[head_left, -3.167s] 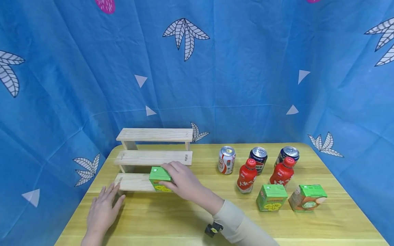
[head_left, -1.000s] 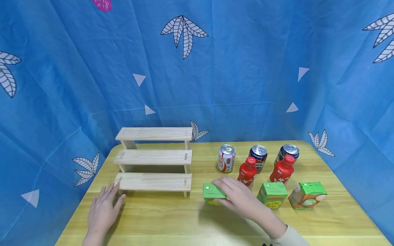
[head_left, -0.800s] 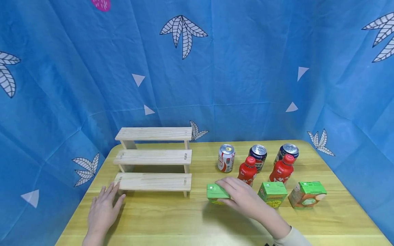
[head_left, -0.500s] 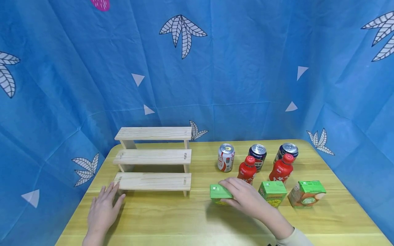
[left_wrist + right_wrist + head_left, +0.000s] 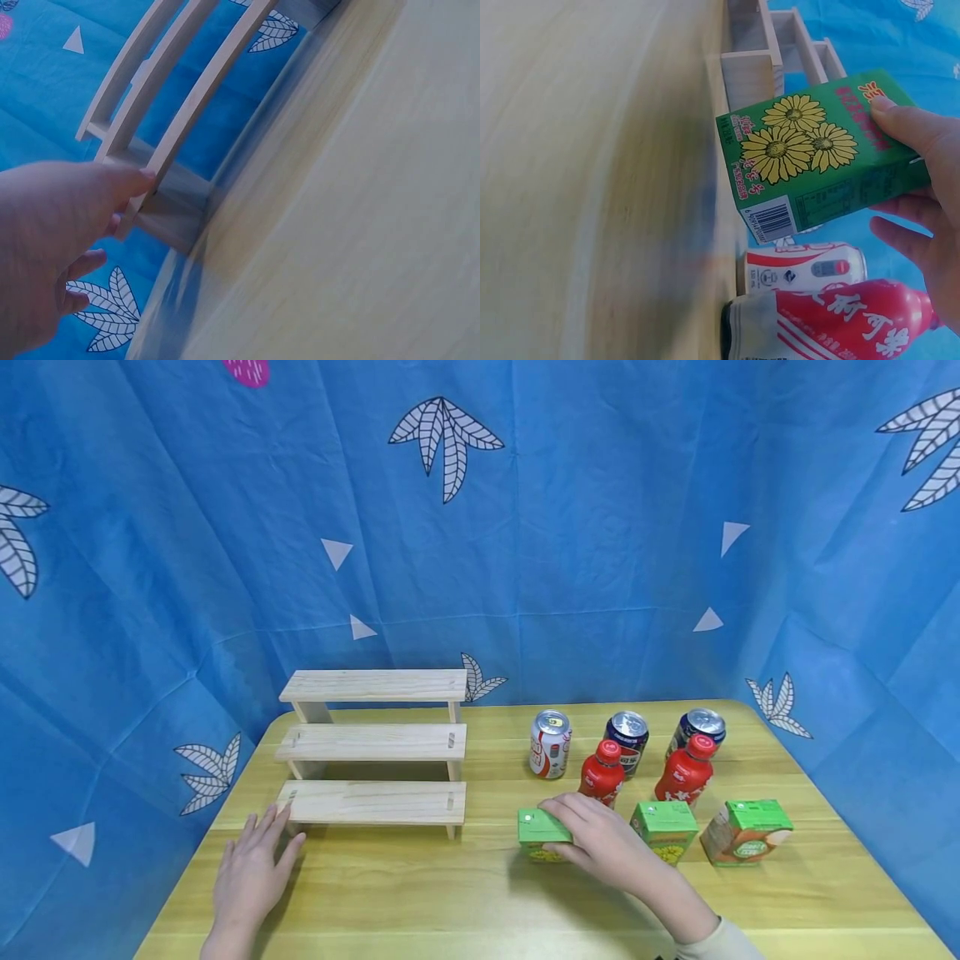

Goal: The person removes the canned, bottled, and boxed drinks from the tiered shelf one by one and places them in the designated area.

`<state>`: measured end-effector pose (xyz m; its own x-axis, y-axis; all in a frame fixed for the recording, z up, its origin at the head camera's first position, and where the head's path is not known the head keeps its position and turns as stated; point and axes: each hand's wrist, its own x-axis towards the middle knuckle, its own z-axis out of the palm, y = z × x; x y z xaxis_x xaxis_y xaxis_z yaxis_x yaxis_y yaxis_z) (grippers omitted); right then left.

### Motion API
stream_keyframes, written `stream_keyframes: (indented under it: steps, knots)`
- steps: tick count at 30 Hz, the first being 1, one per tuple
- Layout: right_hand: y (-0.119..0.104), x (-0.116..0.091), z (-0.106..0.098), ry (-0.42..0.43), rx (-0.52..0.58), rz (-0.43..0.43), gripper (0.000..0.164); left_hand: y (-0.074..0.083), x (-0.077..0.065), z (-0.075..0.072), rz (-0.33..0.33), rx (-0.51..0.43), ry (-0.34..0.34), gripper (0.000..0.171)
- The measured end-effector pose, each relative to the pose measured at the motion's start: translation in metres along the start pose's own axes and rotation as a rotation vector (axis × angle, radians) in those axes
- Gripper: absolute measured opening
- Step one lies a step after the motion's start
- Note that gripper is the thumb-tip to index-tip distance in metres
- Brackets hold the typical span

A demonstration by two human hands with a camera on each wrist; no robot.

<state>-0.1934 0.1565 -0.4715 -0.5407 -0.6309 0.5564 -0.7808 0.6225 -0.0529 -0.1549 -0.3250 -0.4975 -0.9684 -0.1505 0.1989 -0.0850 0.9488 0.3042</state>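
Observation:
My right hand grips a green drink carton with yellow flowers, thumb on one side and fingers on the other. The carton is held over the table, left of a matching green carton and in front of a red bottle. At the left, my left hand touches the front left corner of the wooden three-tier shelf, its fingers fairly straight. The left wrist view has the thumb against the end of the lowest board, with the other fingers loosely bent below.
Behind the cartons stand a white-and-red can, two dark cans and another red bottle. An orange-and-green carton is at the right. A blue cloth hangs behind the table.
The flowered carton has left the lowest shelf board and travelled right over the table in my right hand, slowing lately. My left hand stays at the shelf corner.

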Motion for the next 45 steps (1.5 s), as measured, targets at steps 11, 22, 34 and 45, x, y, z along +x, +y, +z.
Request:
stream_keyframes:
  steps: [11, 22, 34, 45]
  knots:
    - [0.0002, -0.0008, 0.0004, -0.027, -0.002, 0.022, 0.055, 0.0002, -0.0008, -0.001, 0.002, 0.001, -0.001, 0.062]
    - [0.0, -0.0027, -0.0018, -0.055, 0.003, 0.064, 0.054, -0.0001, -0.0013, -0.0032, 0.001, -0.005, -0.028, 0.064]
    - [0.0041, -0.0068, -0.006, -0.088, -0.027, 0.086, 0.053, -0.0005, -0.0018, -0.0034, -0.005, -0.006, -0.031, 0.064]
    - [0.0089, -0.0072, -0.0082, -0.091, -0.046, 0.086, 0.054, 0.0008, -0.0008, -0.0028, -0.002, -0.007, -0.022, 0.064]
